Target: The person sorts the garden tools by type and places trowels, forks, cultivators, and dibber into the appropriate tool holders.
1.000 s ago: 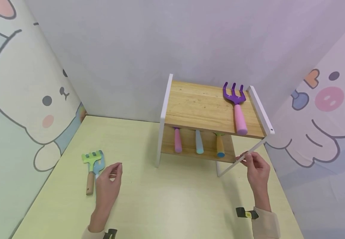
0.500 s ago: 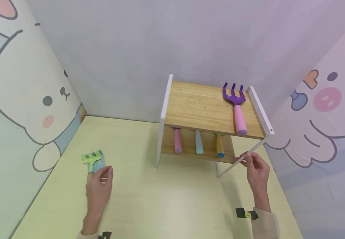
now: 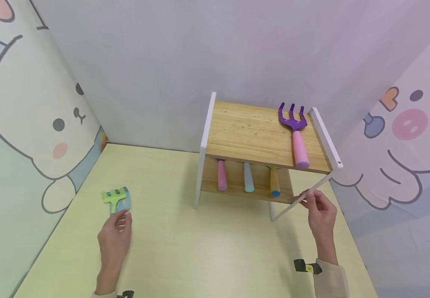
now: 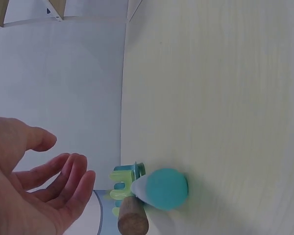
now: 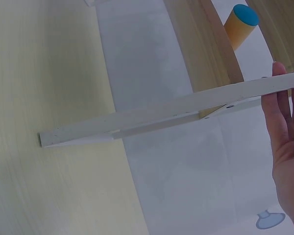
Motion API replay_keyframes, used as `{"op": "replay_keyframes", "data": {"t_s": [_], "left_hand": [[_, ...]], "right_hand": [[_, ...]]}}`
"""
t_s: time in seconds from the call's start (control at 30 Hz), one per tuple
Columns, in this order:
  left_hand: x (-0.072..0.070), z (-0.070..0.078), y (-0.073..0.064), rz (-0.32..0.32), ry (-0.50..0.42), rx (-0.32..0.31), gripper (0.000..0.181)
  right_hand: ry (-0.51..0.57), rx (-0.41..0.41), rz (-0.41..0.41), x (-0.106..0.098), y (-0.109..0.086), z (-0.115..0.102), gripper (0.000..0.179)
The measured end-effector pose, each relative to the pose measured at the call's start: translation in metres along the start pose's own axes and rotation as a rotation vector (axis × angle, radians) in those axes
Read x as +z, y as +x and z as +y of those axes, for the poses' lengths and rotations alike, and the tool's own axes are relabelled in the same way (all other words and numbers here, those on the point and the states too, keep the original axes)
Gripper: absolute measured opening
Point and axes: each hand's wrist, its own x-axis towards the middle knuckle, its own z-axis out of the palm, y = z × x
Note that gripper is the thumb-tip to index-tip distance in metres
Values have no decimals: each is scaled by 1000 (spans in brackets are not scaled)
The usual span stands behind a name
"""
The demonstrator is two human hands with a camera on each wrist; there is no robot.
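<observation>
"So, left hand (image 3: 114, 238)?"
"Near the green rake (image 3: 113, 198) and blue tool (image 3: 127, 202), left side of worktop (image 3: 207, 248). Fingers (image 4: 81, 193) loosely bent, thumb apart from the tips, nothing gripped; left wrist view shows a gap to the tools."
"Right hand (image 3: 321, 213)?"
"Thumb and fingers pinch the shelf unit (image 3: 207, 124) by its white leg (image 5: 152, 111)."
"Edges?"
"Purple fork (image 3: 293, 123) lies by the upper board's (image 3: 244, 130) right rim, handle end near the front edge. Three handles (image 3: 249, 178) on the lower board (image 3: 234, 182) point frontward."
"Room?"
"Wide stretch of worktop between rake and unit; right wall (image 3: 393, 231) near the right hand."
</observation>
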Motion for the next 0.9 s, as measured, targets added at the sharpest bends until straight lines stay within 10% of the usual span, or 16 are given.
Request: {"op": "replay_keyframes", "data": {"t_s": [0.9], "left_hand": [[-15,-39,12,15,94,-256,54]], "right_hand": [[24,-21,1,-1,1,3,13]]}}
